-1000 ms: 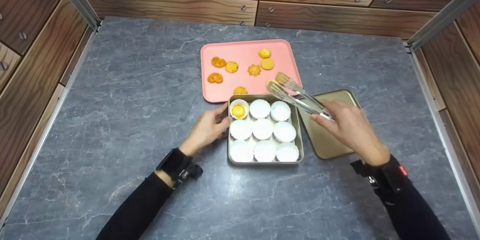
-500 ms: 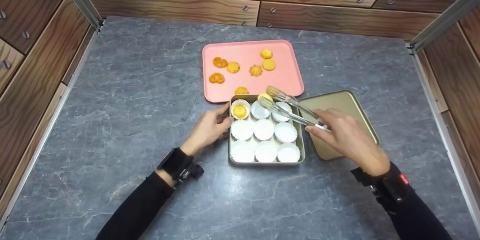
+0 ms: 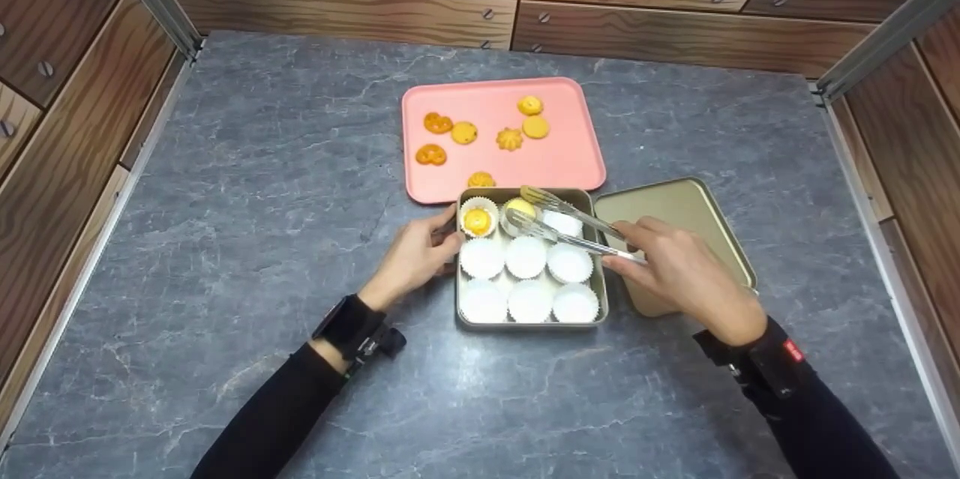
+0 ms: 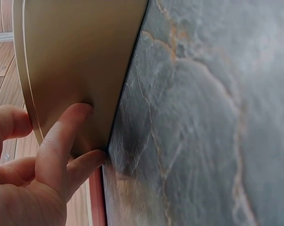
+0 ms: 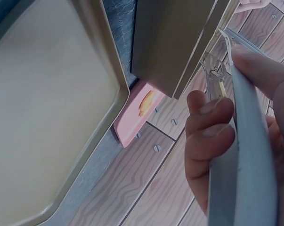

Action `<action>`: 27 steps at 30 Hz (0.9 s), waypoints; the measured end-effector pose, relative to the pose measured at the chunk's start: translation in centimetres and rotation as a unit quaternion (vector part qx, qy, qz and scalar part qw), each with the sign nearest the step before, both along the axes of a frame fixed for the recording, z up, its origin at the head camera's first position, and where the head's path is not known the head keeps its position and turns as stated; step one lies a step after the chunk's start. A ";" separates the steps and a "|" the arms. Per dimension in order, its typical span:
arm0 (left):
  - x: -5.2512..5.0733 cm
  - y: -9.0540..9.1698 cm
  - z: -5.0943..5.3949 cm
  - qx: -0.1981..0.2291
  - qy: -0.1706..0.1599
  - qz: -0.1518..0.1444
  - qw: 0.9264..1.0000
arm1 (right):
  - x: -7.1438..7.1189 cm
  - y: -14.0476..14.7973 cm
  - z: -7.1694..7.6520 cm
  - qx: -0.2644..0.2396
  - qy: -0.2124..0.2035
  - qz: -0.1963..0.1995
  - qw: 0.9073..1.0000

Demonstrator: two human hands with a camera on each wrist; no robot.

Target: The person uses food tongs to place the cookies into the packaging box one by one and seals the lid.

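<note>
My left hand (image 3: 412,258) rests against the left wall of a metal tin (image 3: 531,325); its fingertips touch the outer side in the left wrist view. White paper cups (image 3: 525,258) line the tin in rows. A yellow-orange cookie (image 3: 476,221) lies in the back left cup. My right hand (image 3: 686,269) grips clear tongs (image 3: 577,235) by their handles. Their tips are over the back middle cup, on either side of a pale yellow round cookie (image 3: 520,207), partly hidden. Whether the tips touch it I cannot tell. In the right wrist view, fingers and thumb curl round the tongs (image 5: 255,155).
Behind the tin lies a pink tray (image 3: 555,168) with several cookies, among them pretzel shapes (image 3: 430,155) and a flower-shaped one (image 3: 509,139). The tin's lid (image 3: 675,209) lies to the right, under my right hand. Wood-patterned panels (image 3: 405,10) border the grey marbled table (image 3: 285,164).
My right hand has moved left and toward me with the tongs, bringing the pale yellow cookie from the tray's front right to the back middle cup. My left hand stays at the tin.
</note>
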State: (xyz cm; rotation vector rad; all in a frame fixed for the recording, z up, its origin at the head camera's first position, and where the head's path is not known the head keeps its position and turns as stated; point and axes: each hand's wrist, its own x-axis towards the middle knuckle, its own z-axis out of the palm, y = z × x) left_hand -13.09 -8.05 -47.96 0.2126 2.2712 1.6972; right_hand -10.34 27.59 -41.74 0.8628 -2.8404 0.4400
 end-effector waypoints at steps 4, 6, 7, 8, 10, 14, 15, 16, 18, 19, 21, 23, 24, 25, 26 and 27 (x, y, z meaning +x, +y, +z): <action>0.0 0.0 -0.1 0.007 -0.001 -0.002 1.000 | -0.1 -0.3 -0.1 0.011 0.010 0.000 1.000; 0.0 0.0 -0.1 0.003 0.002 -0.002 1.000 | -0.1 -0.5 -0.1 0.018 0.009 -0.004 1.000; 0.0 -0.1 -0.2 0.002 0.002 -0.002 1.000 | -0.1 -0.5 -0.1 0.022 0.008 -0.006 1.000; 0.0 -0.1 -0.2 0.001 0.003 -0.002 1.000 | -0.1 -0.6 -0.1 0.026 0.008 -0.007 1.000; 0.0 -0.1 -0.2 -0.001 0.004 -0.003 1.000 | -0.1 -0.6 -0.2 0.034 0.006 -0.009 0.999; 0.0 -0.1 -0.1 -0.001 0.004 -0.003 1.000 | -0.1 -0.8 -0.3 0.045 0.011 -0.010 0.999; 0.0 -0.1 -0.2 -0.003 0.003 -0.003 1.000 | -0.1 -0.8 -0.4 0.047 0.013 -0.011 0.999; 0.0 -0.1 -0.1 -0.004 0.002 -0.002 1.000 | -0.1 -0.8 -0.4 0.049 0.016 -0.011 0.999; 0.0 -0.1 -0.1 -0.010 0.002 0.000 1.000 | -0.2 -0.9 -0.5 0.053 0.023 -0.010 0.998; 0.0 -0.1 -0.2 -0.012 0.003 0.000 1.000 | -0.2 -0.9 -0.5 0.054 0.027 -0.010 0.998; 0.0 0.0 -0.1 -0.016 0.006 0.001 1.000 | -0.2 -0.9 -0.6 0.054 0.032 -0.010 0.998; 0.0 0.0 -0.1 -0.016 0.006 0.003 1.000 | -0.2 -0.9 -0.7 0.051 0.032 -0.009 0.998; 0.0 0.0 -0.1 -0.015 0.005 0.003 1.000 | -0.2 -0.8 -0.7 0.047 0.029 -0.009 0.998; 0.0 0.0 -0.1 -0.015 0.005 0.003 1.000 | -0.2 -0.8 -0.8 0.042 0.025 -0.009 0.999; 0.0 0.0 -0.1 -0.014 0.004 0.003 1.000 | -0.2 -0.7 -0.9 0.036 0.021 -0.008 0.999; 0.0 0.0 -0.1 -0.010 0.004 0.003 1.000 | -0.2 -0.6 -0.9 0.029 0.017 -0.007 0.999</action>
